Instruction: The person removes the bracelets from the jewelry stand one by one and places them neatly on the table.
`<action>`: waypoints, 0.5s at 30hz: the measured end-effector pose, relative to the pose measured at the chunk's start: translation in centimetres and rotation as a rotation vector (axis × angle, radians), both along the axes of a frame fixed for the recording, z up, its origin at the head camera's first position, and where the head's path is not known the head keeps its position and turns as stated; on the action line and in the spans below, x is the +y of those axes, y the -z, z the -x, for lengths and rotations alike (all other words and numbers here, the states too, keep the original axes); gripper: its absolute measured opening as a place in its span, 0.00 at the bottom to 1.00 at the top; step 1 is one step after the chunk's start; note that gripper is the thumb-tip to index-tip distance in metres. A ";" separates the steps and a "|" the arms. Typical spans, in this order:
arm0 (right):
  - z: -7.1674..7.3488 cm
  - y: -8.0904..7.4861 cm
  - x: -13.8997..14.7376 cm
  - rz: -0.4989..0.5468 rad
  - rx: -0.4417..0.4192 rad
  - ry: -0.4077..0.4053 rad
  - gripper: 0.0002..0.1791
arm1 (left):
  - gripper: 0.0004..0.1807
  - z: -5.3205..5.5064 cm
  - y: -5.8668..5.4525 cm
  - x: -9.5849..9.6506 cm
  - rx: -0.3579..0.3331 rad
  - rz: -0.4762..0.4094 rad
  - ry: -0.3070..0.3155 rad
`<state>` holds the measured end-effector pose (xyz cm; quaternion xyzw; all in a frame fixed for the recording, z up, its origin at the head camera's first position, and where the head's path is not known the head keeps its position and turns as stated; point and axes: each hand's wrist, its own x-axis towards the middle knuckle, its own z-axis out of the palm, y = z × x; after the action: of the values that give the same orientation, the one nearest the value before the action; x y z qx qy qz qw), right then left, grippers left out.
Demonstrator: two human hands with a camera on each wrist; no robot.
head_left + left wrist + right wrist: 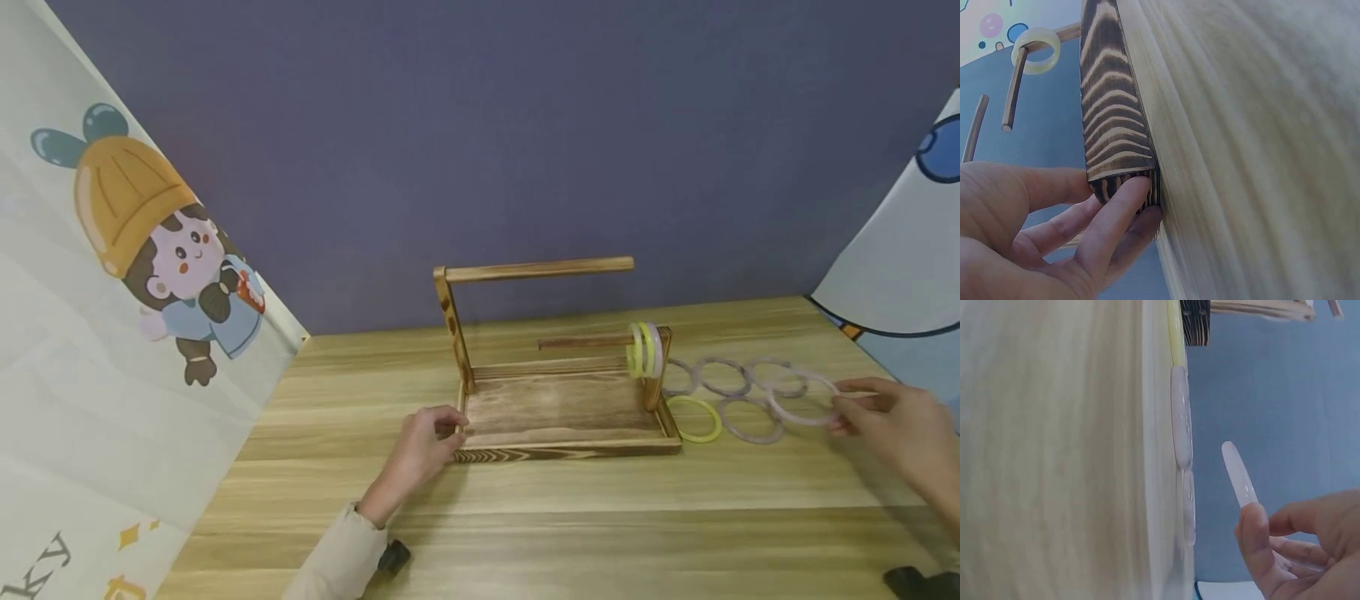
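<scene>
Smooth wooden rack (562, 408) with dark-streaked grain, glossy pale ring (1239, 472), shiny yellow ring (1175, 332), smooth wood-grained worktop (570, 533), matt cloth-like backdrop (525, 133)

Left hand (420, 446): fingers bent, at end of inward-slanting arm (341, 554). Right hand (888, 417): well apart, aloft, thumb and forefinger pinching, other fingers curled.

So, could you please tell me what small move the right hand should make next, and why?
Probably carry the pale pink bangle to the free left end of the lower rod: the right hand pinches it clear of the table, that rod carries three bangles, and the left hand holds the corner of the wooden stand, which may steady it.
</scene>
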<state>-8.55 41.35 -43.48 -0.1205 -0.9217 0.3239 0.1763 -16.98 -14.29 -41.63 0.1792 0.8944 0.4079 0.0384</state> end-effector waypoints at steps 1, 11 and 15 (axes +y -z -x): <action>0.0 0.1 0.3 0.012 -0.011 -0.002 0.20 | 0.08 0.0 0.0 0.0 0.002 0.001 0.000; 0.0 0.7 1.8 0.113 -0.133 0.011 0.22 | 0.09 0.0 -0.1 0.0 -0.005 0.002 -0.007; 0.1 1.0 2.1 0.147 -0.139 -0.006 0.22 | 0.09 0.0 -0.1 0.0 -0.010 -0.001 -0.005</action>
<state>-8.66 43.49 -44.52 -0.1528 -0.9057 0.3821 0.1017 -16.97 -14.32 -41.52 0.1749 0.8946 0.4092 0.0420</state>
